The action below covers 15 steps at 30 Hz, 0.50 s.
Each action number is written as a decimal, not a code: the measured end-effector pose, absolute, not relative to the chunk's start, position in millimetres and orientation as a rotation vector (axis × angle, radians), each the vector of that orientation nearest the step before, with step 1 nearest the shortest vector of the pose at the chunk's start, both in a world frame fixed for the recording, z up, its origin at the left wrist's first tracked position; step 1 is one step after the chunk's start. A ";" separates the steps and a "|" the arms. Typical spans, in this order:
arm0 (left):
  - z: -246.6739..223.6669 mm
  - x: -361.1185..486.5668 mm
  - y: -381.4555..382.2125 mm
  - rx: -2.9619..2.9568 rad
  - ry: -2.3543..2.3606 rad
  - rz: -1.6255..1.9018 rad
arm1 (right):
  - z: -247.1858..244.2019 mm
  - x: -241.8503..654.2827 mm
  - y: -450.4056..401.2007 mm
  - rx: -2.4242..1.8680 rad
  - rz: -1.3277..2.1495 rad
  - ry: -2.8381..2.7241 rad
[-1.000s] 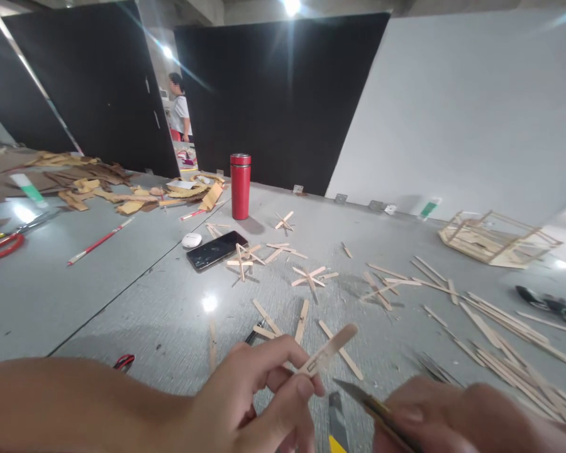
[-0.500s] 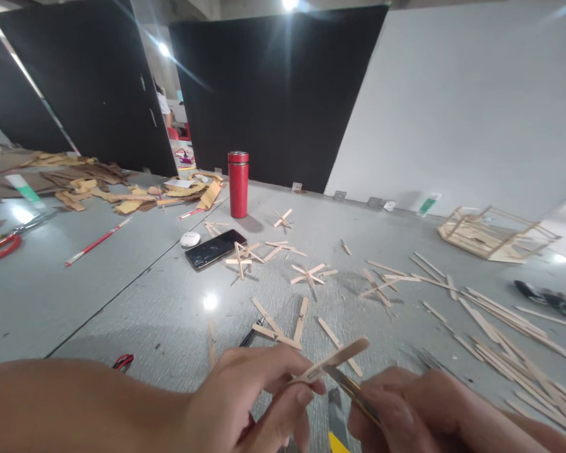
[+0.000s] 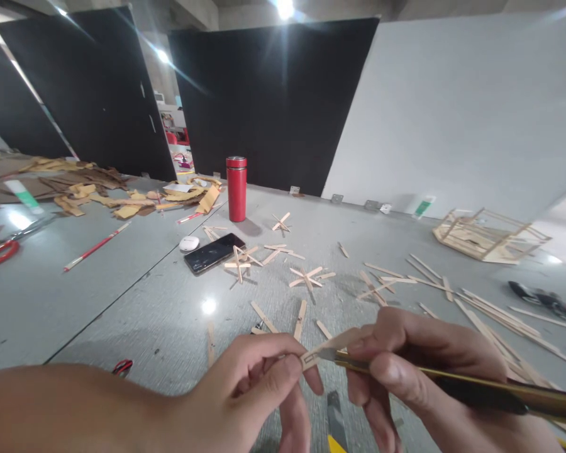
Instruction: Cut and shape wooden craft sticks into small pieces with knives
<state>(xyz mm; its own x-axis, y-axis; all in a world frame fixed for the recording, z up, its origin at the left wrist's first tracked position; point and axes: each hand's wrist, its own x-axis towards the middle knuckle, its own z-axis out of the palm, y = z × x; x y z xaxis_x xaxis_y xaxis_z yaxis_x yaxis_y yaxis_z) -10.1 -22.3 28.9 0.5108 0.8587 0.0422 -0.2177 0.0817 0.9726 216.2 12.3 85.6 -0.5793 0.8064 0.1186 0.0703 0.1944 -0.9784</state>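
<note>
Between the thumb and fingers of my left hand [image 3: 264, 384] is one end of a popsicle stick [image 3: 309, 360], which has a small rectangle marked on it. My right hand [image 3: 419, 371] grips a utility knife [image 3: 476, 390] with a black and yellow handle. The knife's blade [image 3: 327, 353] lies against the stick just beyond the mark. Fingertips of my right hand are at the stick's far end. Below, a second blade with a yellow part [image 3: 336, 428] lies on the table. Several loose sticks [image 3: 300, 319] lie just past my hands.
A red flask [image 3: 236, 190] stands behind a phone [image 3: 214, 253] and a white case [image 3: 189, 243]. Star-shaped stick pieces [image 3: 306, 277] are scattered mid-table. Long thin strips [image 3: 500, 311] and a wooden frame [image 3: 493, 242] are at right; scissors [image 3: 0, 255] and yellow scraps [image 3: 127, 201] at left.
My right hand has moved up and turned, so the knife now lies nearly level with its handle pointing right. Its fingers have come to the stick's far end. My left hand keeps its hold.
</note>
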 end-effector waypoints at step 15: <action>23.0 -6.0 -9.2 1.093 0.762 0.781 | 86.6 223.8 24.5 -0.612 0.525 -2.703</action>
<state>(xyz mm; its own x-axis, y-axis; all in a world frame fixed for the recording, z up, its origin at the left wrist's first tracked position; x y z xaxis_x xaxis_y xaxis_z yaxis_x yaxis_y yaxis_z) -6.0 -9.2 23.0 0.5137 0.8456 -0.1451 -0.1653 0.2635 0.9504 223.8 24.5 86.6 -0.8575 0.4636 0.2232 0.3463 0.8408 -0.4162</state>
